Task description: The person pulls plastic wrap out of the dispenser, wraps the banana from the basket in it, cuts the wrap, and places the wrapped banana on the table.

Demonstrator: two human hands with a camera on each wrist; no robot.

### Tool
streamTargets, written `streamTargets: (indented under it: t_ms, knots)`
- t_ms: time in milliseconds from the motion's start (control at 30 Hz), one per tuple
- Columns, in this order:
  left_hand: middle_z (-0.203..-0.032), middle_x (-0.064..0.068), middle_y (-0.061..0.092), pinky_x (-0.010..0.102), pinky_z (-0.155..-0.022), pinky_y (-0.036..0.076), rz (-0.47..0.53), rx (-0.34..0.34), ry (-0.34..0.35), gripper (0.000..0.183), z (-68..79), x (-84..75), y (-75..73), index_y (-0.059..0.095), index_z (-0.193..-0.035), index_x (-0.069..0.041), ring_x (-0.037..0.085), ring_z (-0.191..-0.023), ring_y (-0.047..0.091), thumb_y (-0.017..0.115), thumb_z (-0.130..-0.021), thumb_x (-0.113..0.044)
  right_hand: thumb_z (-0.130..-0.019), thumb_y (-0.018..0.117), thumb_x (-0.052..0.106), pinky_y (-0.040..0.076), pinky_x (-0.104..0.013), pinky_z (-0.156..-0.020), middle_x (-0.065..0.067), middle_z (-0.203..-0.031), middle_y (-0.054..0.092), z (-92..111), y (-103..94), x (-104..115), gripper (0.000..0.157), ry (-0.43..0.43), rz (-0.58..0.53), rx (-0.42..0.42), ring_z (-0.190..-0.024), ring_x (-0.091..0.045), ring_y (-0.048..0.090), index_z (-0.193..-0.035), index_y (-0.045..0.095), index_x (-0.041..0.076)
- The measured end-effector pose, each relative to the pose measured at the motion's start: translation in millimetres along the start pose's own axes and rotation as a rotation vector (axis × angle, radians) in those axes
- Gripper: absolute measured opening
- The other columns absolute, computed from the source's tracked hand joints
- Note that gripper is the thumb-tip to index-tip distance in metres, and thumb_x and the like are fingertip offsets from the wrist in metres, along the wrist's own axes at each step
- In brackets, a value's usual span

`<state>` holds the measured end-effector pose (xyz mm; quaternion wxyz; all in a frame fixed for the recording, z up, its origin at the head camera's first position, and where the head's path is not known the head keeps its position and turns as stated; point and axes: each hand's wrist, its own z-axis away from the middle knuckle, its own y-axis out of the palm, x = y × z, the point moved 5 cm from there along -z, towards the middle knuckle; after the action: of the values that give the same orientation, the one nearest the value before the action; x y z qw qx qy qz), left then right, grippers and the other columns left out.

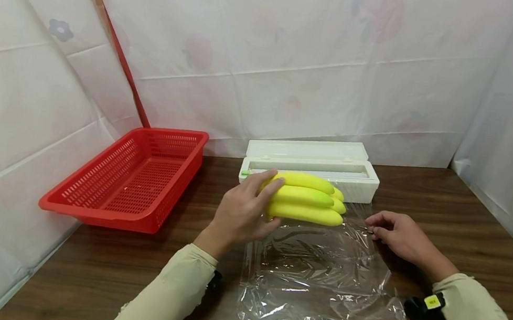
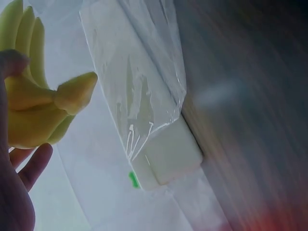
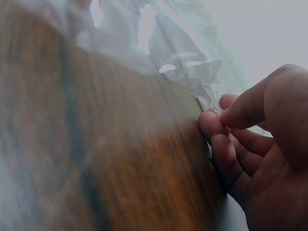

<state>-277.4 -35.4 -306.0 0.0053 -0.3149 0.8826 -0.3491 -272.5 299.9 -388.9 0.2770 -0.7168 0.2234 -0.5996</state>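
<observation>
My left hand [image 1: 245, 209] grips a bunch of yellow bananas [image 1: 304, 197] by one end and holds it up over a sheet of clear plastic wrap [image 1: 316, 262]. In the left wrist view the joined stem of the bananas [image 2: 77, 94] points away from the palm. At the right edge of the wrap my right hand [image 1: 402, 237] pinches the film between thumb and fingers; the right wrist view shows the gathered plastic wrap [image 3: 168, 53] running into those fingertips. Behind the bananas stands a white wrap dispenser box [image 1: 362, 188] with its lid raised.
A red plastic basket [image 1: 155, 217] with slotted sides sits at the left of the dark wooden table [image 1: 468, 221]. White patterned sheeting [image 1: 295, 69] hangs behind the table and along both sides. A small green piece [image 1: 245, 172] shows at the dispenser's left end.
</observation>
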Motion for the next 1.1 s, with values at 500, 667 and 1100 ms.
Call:
streamTargets:
  t_ms: [500,667,1100]
  knots:
    - [-0.130,0.012,0.061,0.041,-0.079,0.058,0.047,0.097,0.009,0.081,1.4,-10.5,14.5,0.046,-0.143,-0.007,0.027,-0.108,0.064,0.075,-0.079,-0.048,-0.097,0.058,0.001,0.052,-0.025,-0.067,-0.007,-0.093,0.069,3,-2.5,-2,0.017,-0.007,0.024,-0.018,-0.080,-0.017,0.063,-0.110,0.068,-0.002]
    - [-0.118,0.009,0.067,0.038,-0.071,0.058,0.028,0.138,-0.005,0.079,2.8,-11.6,18.9,0.049,-0.142,-0.008,0.024,-0.099,0.067,0.071,-0.080,-0.052,-0.098,0.059,0.001,0.051,-0.025,-0.067,-0.007,-0.094,0.069,3,-1.4,-1,0.017,-0.011,0.015,-0.014,-0.080,-0.017,0.063,-0.111,0.068,-0.003]
    - [-0.075,-0.006,0.055,0.029,-0.046,0.040,0.082,0.240,-0.021,0.066,3.9,-12.6,23.5,0.055,-0.128,-0.012,0.010,-0.057,0.049,0.067,-0.078,-0.054,-0.097,0.060,0.002,0.050,-0.025,-0.068,-0.006,-0.092,0.069,0,-0.2,2,0.017,-0.016,0.016,-0.015,-0.080,-0.018,0.063,-0.110,0.069,-0.002]
